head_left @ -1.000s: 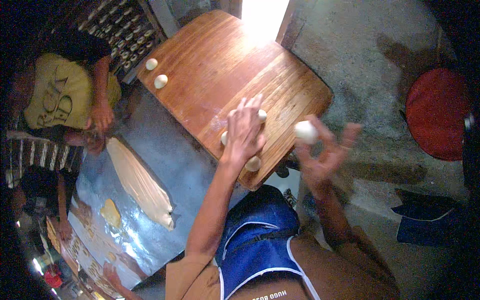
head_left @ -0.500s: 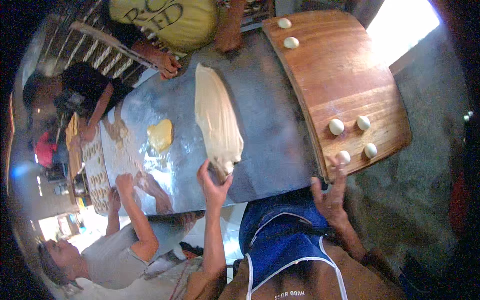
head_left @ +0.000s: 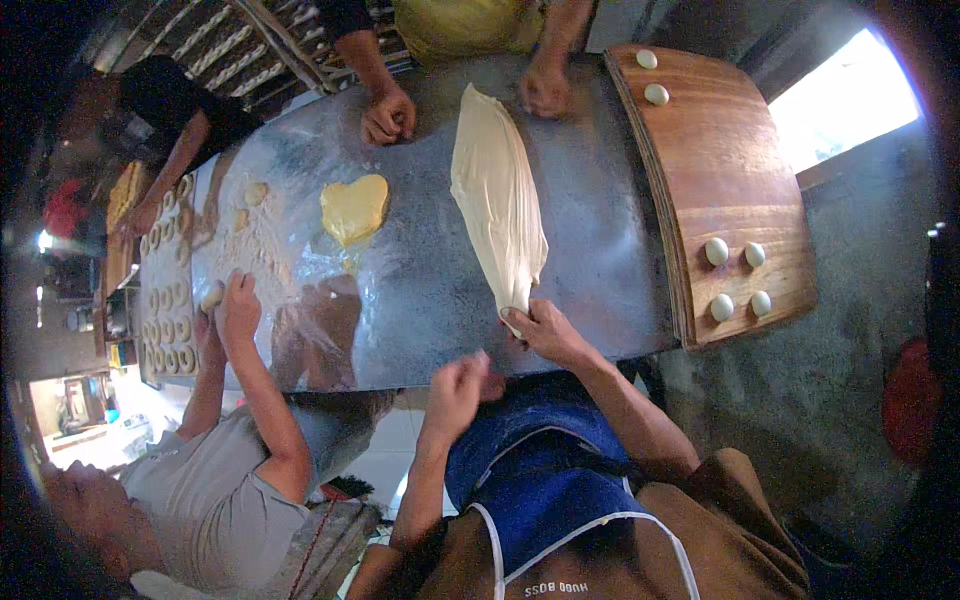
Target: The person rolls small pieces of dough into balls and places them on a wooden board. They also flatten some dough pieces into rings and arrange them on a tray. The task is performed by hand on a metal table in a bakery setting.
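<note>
A long, pale sheet of soft dough (head_left: 497, 190) lies stretched away from me across the metal table (head_left: 600, 250), wide in the middle and narrow at its near end. My right hand (head_left: 548, 330) is closed around that narrow end at the table's near side. To its left, my left hand (head_left: 460, 395) is off the dough, in front of the table edge. Motion smears its fingers, so their pose is unclear. Small white dough balls (head_left: 722, 306) rest on the wooden board (head_left: 715, 165) at the right, several near and two at the far end.
Left of the sheet lies a glossy yellow lump (head_left: 355, 208). Across the table are a co-worker's two hands (head_left: 388, 115). At left, another co-worker's hands (head_left: 238, 308) work beside scattered flour (head_left: 245, 240) and rows of dough rings (head_left: 170, 328). Another person's arm reaches in at far left.
My right hand has left a dough ball on the board and taken the sheet's near end. My left hand has let go of that end. The co-worker opposite now has both hands over the table.
</note>
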`<state>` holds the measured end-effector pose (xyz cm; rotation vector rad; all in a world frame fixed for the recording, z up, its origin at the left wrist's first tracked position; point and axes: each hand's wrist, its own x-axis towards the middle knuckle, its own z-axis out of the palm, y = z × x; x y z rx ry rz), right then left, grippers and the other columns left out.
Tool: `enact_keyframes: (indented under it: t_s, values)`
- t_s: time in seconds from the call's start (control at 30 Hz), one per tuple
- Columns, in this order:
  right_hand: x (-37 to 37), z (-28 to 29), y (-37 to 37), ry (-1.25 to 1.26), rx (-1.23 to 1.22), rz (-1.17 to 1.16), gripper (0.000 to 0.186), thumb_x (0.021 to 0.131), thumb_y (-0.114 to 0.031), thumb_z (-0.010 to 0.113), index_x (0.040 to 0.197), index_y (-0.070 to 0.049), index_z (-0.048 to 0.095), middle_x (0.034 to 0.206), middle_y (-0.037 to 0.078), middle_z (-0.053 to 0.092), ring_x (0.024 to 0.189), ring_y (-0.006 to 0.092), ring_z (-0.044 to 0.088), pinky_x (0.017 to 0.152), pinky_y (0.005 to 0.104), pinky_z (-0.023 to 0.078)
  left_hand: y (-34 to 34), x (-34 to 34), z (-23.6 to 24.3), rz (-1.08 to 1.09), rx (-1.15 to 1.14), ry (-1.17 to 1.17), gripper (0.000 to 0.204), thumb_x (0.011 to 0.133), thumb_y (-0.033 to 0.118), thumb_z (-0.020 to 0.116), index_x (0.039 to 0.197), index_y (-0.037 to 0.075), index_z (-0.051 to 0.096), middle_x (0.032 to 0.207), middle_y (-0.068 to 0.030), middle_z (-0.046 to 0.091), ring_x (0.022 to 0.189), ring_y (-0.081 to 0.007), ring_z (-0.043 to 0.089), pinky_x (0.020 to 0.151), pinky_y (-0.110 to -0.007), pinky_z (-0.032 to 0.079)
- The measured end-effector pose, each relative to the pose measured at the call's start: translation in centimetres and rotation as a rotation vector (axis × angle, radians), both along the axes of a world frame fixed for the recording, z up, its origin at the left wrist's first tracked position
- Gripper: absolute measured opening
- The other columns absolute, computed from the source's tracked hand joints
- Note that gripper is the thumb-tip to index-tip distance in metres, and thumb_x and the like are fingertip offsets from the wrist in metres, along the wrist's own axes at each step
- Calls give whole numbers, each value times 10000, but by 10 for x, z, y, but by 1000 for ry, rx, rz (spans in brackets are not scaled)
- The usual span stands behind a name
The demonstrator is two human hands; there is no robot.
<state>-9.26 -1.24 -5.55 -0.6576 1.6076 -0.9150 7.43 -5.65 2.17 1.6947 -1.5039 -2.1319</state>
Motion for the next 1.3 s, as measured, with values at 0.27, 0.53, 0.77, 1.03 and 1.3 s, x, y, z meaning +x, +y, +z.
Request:
enact_keyframes:
  t_s: [0.27, 0.53, 0.77, 1.03, 1.3]
  values:
    - [33, 86, 63, 800, -269, 32, 184, 901, -202, 596, 836, -35, 553, 767, 196, 609, 717, 407, 602, 623, 473, 471, -56, -92, -77, 279, 1332, 838, 195, 952, 256, 440, 867, 88, 489, 561, 73, 315, 409, -52, 266, 448, -246, 332]
    - [8, 130, 7, 102, -766, 197, 343, 821, -295, 720, 1043, -42, 653, 981, 95, 654, 933, 213, 629, 816, 366, 514, -41, -44, -111, -51, 37, 644, 305, 923, 342, 521, 1033, 59, 547, 812, -47, 491, 690, -157, 475, 613, -332, 402]
    - [11, 30, -91, -68, -341, 427, 346, 966, -377, 593, 960, -37, 659, 769, 15, 613, 752, 121, 574, 693, 297, 485, -13, -12, -39, -807, -924, -121, 299, 926, 256, 563, 931, -42, 569, 662, -209, 652, 626, -414, 662, 632, -523, 543]
    - [-4, 12, -36, 110, -501, 202, 337, 980, -351, 545, 884, -34, 606, 686, -38, 466, 674, 92, 429, 590, 310, 382, -14, 4, 49, -1116, -716, 911, 181, 900, 193, 529, 843, 26, 568, 813, -130, 634, 806, -308, 620, 786, -434, 460]
    - [-69, 36, 55, 1327, -201, 234, 624, 859, -157, 638, 1438, -92, 416, 1404, 219, 402, 1292, 430, 376, 1050, 559, 314, -102, 25, -46, -588, -1431, -382, 337, 877, 215, 609, 1128, 10, 518, 1268, -218, 481, 1273, -365, 434, 1134, -581, 166]
